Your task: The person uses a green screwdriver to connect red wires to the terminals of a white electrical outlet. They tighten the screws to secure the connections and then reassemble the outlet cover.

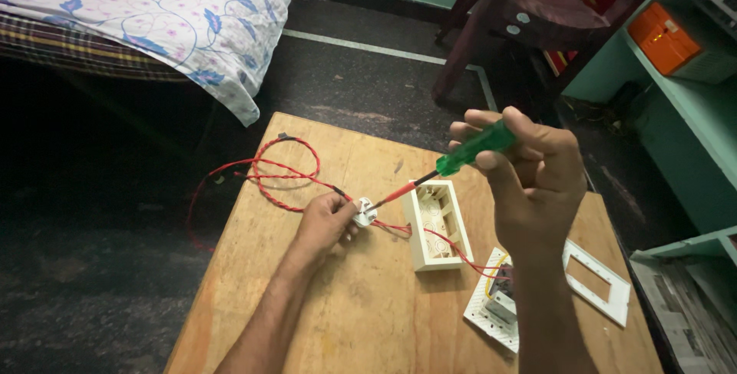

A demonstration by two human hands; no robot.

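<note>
My left hand [324, 224] grips a small white plug [365, 212] on the wooden table [322, 312]. My right hand [530, 178] holds a screwdriver with a green handle [476, 147]; its red-sleeved shaft slants down-left and the tip meets the plug. A twisted red wire [284, 174] loops across the table from the plug. Thin red wires [453, 247] run from the plug through an open cream switch box [437, 222] toward a white switch plate [495, 309], partly hidden by my right forearm.
A white frame plate [606, 286] lies at the table's right edge. A bed with a floral sheet [153, 5] stands at the upper left. A dark wooden chair [530, 21] and green shelves with an orange box [666, 36] are at the upper right.
</note>
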